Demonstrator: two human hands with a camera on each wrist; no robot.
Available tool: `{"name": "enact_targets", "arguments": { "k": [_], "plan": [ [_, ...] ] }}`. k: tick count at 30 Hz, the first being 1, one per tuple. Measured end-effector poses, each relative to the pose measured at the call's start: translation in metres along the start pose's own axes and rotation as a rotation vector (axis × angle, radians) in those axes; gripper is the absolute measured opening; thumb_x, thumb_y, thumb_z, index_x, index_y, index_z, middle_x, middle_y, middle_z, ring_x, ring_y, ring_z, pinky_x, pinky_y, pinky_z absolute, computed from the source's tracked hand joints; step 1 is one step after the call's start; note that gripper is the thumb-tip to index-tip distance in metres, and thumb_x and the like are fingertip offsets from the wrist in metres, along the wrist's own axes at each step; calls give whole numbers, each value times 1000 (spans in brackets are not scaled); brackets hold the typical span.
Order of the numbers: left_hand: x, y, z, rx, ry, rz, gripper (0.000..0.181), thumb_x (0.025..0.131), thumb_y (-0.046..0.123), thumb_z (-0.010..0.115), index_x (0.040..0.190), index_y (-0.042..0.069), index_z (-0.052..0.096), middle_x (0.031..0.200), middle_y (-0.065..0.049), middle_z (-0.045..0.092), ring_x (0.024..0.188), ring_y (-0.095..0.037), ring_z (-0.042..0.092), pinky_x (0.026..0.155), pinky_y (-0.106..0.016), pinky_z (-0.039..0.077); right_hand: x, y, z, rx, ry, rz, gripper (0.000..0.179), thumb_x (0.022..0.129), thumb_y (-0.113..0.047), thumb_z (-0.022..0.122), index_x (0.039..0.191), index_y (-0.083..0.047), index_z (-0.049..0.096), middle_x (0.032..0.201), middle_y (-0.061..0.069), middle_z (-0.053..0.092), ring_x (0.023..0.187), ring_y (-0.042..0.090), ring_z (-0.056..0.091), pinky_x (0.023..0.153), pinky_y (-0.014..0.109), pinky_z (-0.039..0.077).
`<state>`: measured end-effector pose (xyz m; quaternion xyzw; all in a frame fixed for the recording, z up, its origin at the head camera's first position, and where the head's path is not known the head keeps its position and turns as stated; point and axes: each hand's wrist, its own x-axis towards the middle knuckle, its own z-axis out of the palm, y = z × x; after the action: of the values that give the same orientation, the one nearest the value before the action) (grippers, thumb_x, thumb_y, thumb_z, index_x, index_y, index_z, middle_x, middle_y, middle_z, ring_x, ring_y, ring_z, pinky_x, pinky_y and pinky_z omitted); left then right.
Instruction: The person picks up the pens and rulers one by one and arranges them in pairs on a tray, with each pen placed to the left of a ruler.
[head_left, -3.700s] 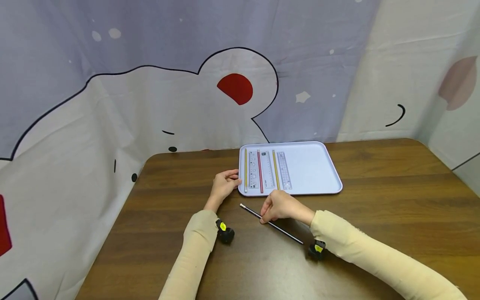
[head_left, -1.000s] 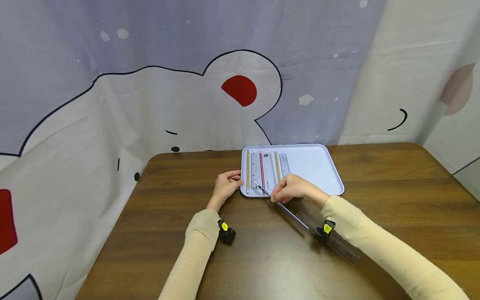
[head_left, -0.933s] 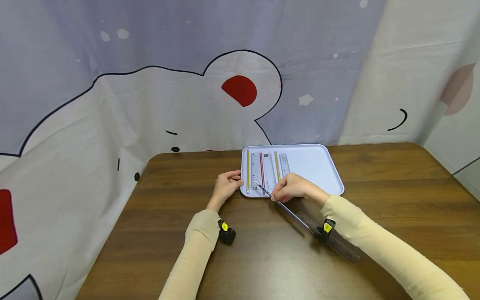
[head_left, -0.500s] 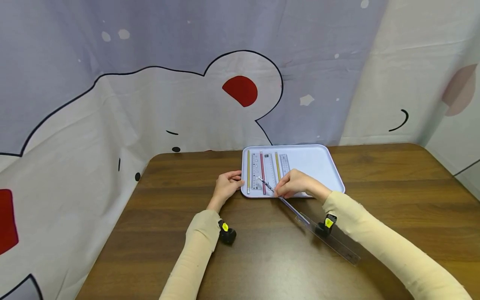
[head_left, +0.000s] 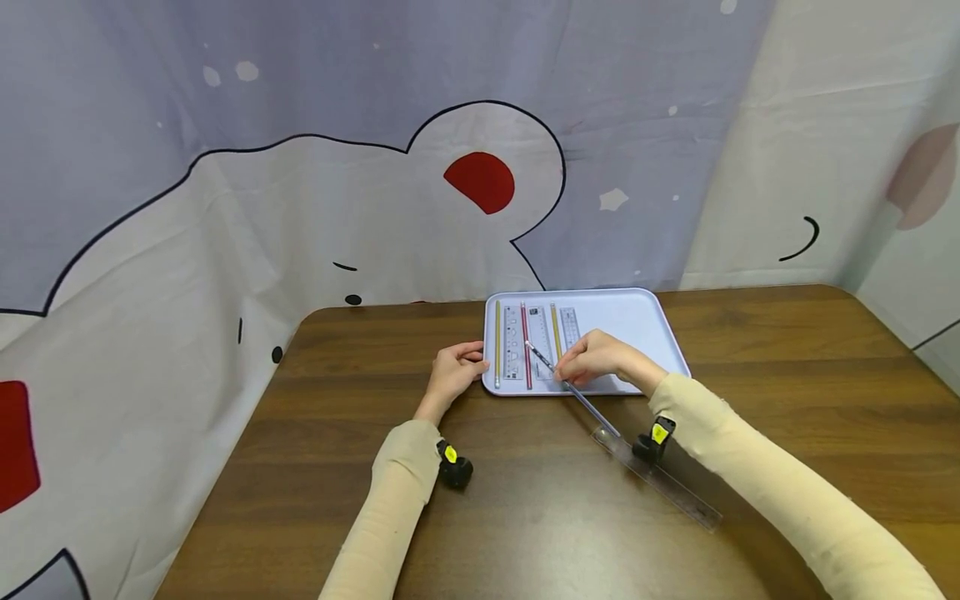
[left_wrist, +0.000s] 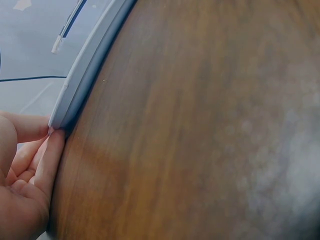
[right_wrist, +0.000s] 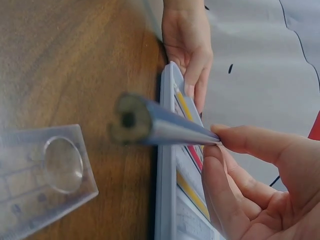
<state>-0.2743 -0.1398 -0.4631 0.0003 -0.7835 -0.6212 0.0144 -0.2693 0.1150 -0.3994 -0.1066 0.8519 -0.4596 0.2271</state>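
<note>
My right hand (head_left: 600,358) pinches a dark, bluish pencil (head_left: 596,414) between thumb and fingers. The pencil slants, its white eraser end over the tray (head_left: 626,321) and its other end out over the table. Seen from the right wrist, the blunt, unsharpened end of that pencil (right_wrist: 175,125) points at the camera. My left hand (head_left: 452,372) grips the white tray's left edge; the left wrist view shows thumb and fingers on either side of the rim (left_wrist: 82,82). A clear ruler (head_left: 678,496) lies on the table below my right wrist.
On the tray's left half lie, side by side, a yellow pencil (head_left: 497,342), a clear ruler (head_left: 513,333), a red pencil (head_left: 525,321), another ruler (head_left: 536,325), another yellow pencil (head_left: 555,325) and a small ruler (head_left: 570,323). A patterned cloth (head_left: 337,208) hangs behind the wooden table (head_left: 525,517).
My right hand has lifted the dark pencil from the table and carried it forward and rightward to over the tray's front edge. The table ruler has come into sight. My left hand stays put.
</note>
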Motion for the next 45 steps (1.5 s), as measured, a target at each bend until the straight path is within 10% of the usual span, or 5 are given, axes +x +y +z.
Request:
{"name": "enact_targets", "arguments": {
  "k": [45],
  "plan": [
    [-1,0,0,29,5,-7,39,83,-3,69,121,-2,64,105,-20,67,68,-4,56,73,-26,60,24,15,-35,179,78,77,36,82,-6,71,109,16,63,65,-4,68,61,4,62,66,19,58]
  ]
}}
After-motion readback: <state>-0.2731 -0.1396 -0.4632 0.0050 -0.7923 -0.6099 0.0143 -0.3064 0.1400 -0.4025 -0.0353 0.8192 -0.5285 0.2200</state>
